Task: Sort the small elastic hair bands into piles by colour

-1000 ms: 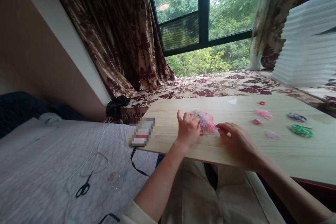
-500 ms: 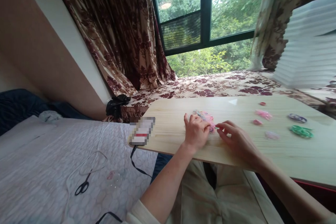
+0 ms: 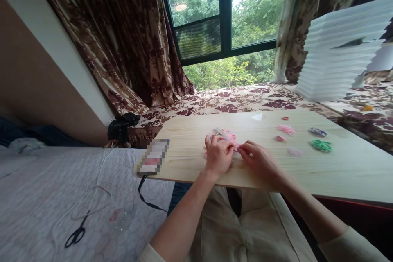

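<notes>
A loose pile of small elastic bands [image 3: 225, 132], mostly pink with some pale and mixed colours, lies on the wooden board [image 3: 184, 131]. My left hand [image 3: 218, 155] rests over the pile's near side, hiding part of it, with thumb and forefinger closed at its right edge. Right beside them, my right hand [image 3: 256, 157] pinches at a small pinkish band between thumb and forefinger. The fingertips of both hands nearly meet there, and the band is mostly covered.
Sorted by colour at right are green bands [image 3: 321, 145], purple bands [image 3: 317, 132], bright pink bands [image 3: 285, 129], pale pink bands [image 3: 295, 152] and reddish bands [image 3: 280, 138]. A phone [image 3: 153, 156] lies at the board's left end. Scissors [image 3: 75, 235] rest on the bed [image 3: 101, 221].
The view has turned slightly right, so everything sits further left. My right fingertips, which had a greenish bit at them, are now closer to my left hand at the pile's edge.
</notes>
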